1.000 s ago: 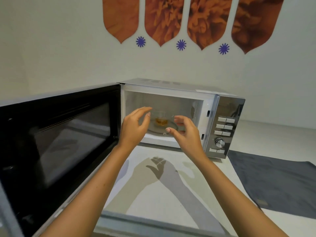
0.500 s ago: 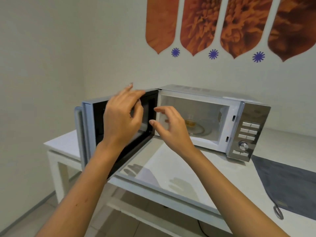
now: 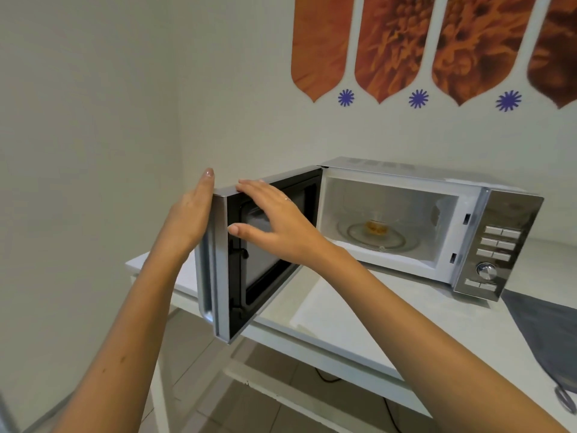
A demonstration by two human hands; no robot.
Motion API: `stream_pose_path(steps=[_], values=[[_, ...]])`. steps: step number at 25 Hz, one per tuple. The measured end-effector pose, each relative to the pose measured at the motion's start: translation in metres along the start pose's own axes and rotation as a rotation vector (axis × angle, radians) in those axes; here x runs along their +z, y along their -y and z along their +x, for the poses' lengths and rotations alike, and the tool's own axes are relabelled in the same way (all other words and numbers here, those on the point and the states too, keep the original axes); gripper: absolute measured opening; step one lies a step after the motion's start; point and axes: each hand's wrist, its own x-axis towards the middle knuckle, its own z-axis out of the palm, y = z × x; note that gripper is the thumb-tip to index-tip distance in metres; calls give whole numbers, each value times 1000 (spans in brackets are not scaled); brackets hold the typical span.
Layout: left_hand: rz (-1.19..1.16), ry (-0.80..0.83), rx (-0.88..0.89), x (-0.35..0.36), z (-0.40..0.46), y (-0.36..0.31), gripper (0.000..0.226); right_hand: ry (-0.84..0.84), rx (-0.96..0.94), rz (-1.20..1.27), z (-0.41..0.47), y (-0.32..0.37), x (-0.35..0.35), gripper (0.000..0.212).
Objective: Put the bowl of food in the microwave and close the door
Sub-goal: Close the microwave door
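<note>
with the small clear glass bowl of yellow food [image 3: 375, 225] already sitting on the round glass plate [image 3: 377, 238] inside the silver microwave [image 3: 437, 220], first half looks done. nothing more to carry. nothing held in either hand.

still left: shutting the black and silver door [image 3: 249, 251]. wide open now, swung far out to the left, past the front edge of the white table [image 3: 327, 314]. inside face of the door turned toward the camera.

left hand [image 3: 190, 220] flat on the outer side of the door, fingers straight and pressed together, pointing up, tips just above the top edge. looks ready to push. right hand [image 3: 274, 226] across the inner side, fingers a little spread, tips resting on the top corner of the door, thumb sticking out to the left by the black frame. no pinching, no wrapping around anything.

probably next: a push to the right till the door meets the microwave front. worth pulling the right hand out first, so no fingers get caught.

grey cloth [image 3: 549, 332] lying on the table to the right, well apart from the door.
</note>
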Motion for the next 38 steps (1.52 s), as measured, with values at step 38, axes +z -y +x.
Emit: stream_pose_path(steps=[38], values=[[-376,828,236,374,-47,-112,46,-490,591,-361,-161,-201,-234,19]])
